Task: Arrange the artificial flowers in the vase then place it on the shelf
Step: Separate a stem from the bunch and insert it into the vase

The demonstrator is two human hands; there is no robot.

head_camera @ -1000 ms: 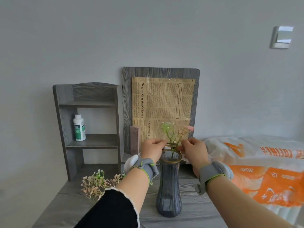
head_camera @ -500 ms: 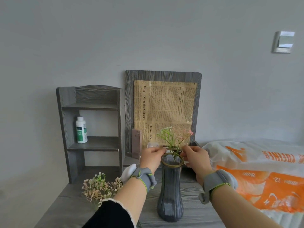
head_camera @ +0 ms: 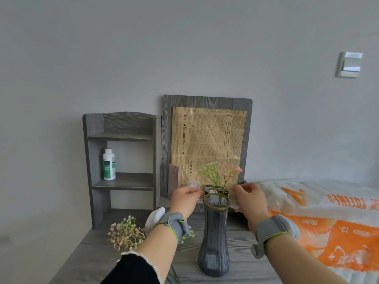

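Head view, L to R.

- Grey wood shelf unit [head_camera: 123, 138] is stood at L against the wall. A white bottle w/ green label [head_camera: 109, 165] is set upright on its middle shelf, L side.
- A loose bunch of artificial flowers [head_camera: 127, 235] (pale pink + green) is laid on the grey table [head_camera: 98, 249], in front of the shelf unit and just L of the L forearm.
- L hand [head_camera: 185, 198] is held just L of the vase rim, wrist wrapped in a grey band. Fingers are curled inward, back of hand toward cam. A gap is seen betw. fingertips and stems. Open or closed can't be told.
- Dark ribbed vase [head_camera: 215, 238] w/ gold rim is stood upright on the table, betw. both hands. A flower sprig [head_camera: 220, 174] is set in it, w/ green heads at L and pink at R.
- Behind it, a wood board [head_camera: 166, 140] w/ a newspaper-print sheet [head_camera: 209, 136] is leaned on the wall.
- R hand [head_camera: 251, 198] is held just R of the rim, grey band on wrist, fingers curled, apart from the stems. Grip can't be told.
- An orange/white plastic bag [head_camera: 328, 222] is laid at R.
- A wall switch [head_camera: 349, 64] is mounted upper R.
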